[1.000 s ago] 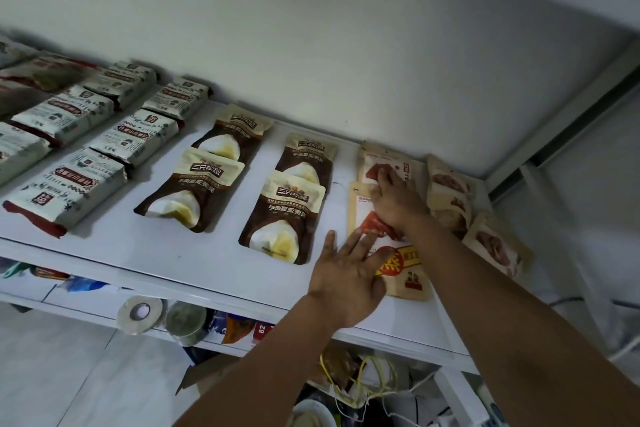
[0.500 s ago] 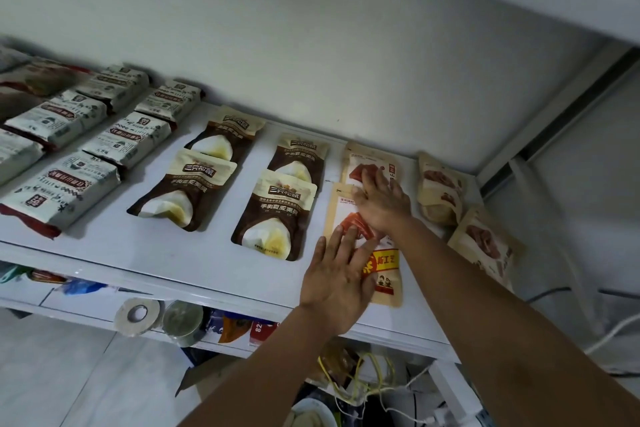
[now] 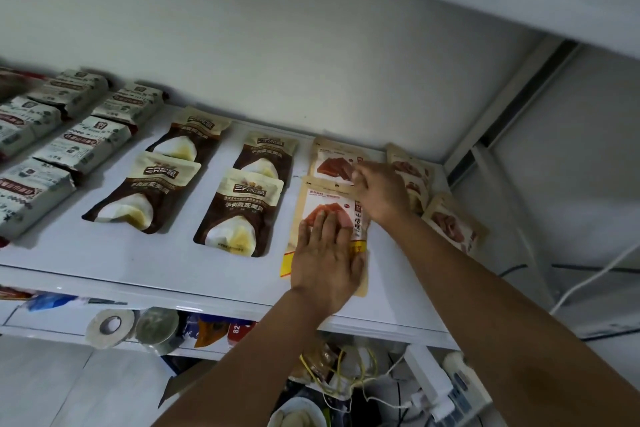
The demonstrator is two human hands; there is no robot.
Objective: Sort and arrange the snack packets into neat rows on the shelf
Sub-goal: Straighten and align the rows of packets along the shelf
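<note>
while left hand (image 3: 325, 260) presses front packet (image 3: 322, 198) flat-fingered — right hand (image 3: 382, 192) seemingly pinches rear packet (image 3: 330, 163).

Plain white wall (image 3: 277, 28), white shelf (image 3: 104, 253), pale tiled floor (image 3: 52, 392) below, dim even light

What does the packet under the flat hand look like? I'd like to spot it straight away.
On the white shelf, go right past the brown packets to the first tan column. The front tan packet lies nearest the shelf edge, under the left hand. Unlike the rear tan packet, it shows a yellow strip at its near end.
</note>
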